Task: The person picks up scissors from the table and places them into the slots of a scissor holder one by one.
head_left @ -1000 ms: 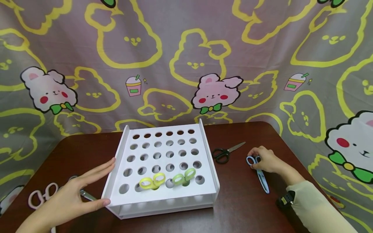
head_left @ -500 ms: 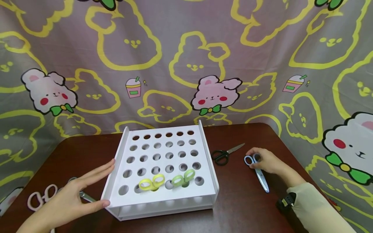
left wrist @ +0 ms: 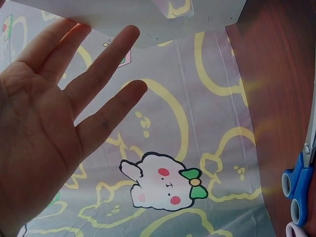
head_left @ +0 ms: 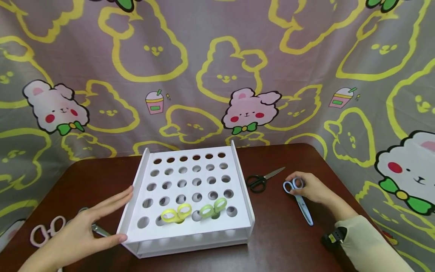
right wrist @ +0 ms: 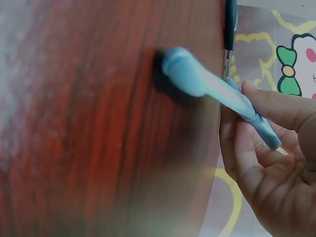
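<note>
Light-blue scissors (head_left: 302,204) are noted at the right of the bench (head_left: 282,249), gripped near the handle loops by the thumb and fingers of the right hand (head_left: 310,187). Over the last second the loops have been raised slightly and turned more fully toward the head camera; the blades slant down toward the near edge. Whether the tip is in contact with the wood cannot be determined. For the work in hand, this is judged to mean that a firm pinch has been taken and that lifting is only beginning; the scissors are not yet in the rack.

Black-handled scissors (head_left: 266,176) are found lying between the right hand and the white perforated rack (head_left: 183,229), close beside its right wall. In the rack's front row, yellow-handled scissors (head_left: 178,218) and green-handled scissors (head_left: 214,212) are held handles up, with one vacant hole between them.

The rack's left wall is touched by the left hand (head_left: 79,234), its fingers spread and nothing grasped; no shift is observed there, and a steadying role is inferred. Beyond it, pale pink-handled scissors (head_left: 50,231) and blue-handled scissors (left wrist: 298,174) are partly hidden. The bench is backed by a patterned curtain (head_left: 190,37).
</note>
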{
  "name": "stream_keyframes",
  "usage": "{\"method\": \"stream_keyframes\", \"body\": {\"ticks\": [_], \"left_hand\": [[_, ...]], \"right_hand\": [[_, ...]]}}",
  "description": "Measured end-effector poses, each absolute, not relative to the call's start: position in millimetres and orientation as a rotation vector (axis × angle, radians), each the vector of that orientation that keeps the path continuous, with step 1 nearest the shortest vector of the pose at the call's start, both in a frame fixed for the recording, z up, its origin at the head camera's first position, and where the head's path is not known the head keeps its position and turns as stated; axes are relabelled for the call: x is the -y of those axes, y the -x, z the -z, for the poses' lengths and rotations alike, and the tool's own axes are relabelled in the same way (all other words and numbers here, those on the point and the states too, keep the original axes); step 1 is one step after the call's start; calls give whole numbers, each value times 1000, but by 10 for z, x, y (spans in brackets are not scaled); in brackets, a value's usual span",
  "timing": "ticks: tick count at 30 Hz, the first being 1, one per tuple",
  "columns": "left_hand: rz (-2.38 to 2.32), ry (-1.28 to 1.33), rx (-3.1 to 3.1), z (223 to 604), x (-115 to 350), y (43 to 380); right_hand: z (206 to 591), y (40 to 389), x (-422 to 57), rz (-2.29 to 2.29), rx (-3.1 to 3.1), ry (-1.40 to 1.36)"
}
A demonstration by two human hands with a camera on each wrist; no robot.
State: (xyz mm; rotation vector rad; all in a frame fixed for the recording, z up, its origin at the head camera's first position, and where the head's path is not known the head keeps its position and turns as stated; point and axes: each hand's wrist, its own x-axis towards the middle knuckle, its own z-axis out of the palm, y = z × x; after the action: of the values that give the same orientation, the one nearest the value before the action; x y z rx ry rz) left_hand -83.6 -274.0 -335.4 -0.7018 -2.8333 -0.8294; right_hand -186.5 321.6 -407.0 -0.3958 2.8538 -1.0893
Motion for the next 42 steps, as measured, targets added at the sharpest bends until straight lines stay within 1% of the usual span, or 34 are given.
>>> {"method": "stream_keyframes", "body": {"ticks": [16,21,32,42], "left_hand": [[864,694,2803,3370,2717,817],[859,682,2809,3369,2720,817],[872,744,2768,3353,2706,821],[889,760,2753,3355,2705,819]], "right_hand": [[3913,1756,-3128,1130,-2888,444],[3872,1743,-3065,1164,-2921,477],[3739,1696,-2896,1250,-2920,537],[3594,1688,-2722,1277,-2887,536]]}}
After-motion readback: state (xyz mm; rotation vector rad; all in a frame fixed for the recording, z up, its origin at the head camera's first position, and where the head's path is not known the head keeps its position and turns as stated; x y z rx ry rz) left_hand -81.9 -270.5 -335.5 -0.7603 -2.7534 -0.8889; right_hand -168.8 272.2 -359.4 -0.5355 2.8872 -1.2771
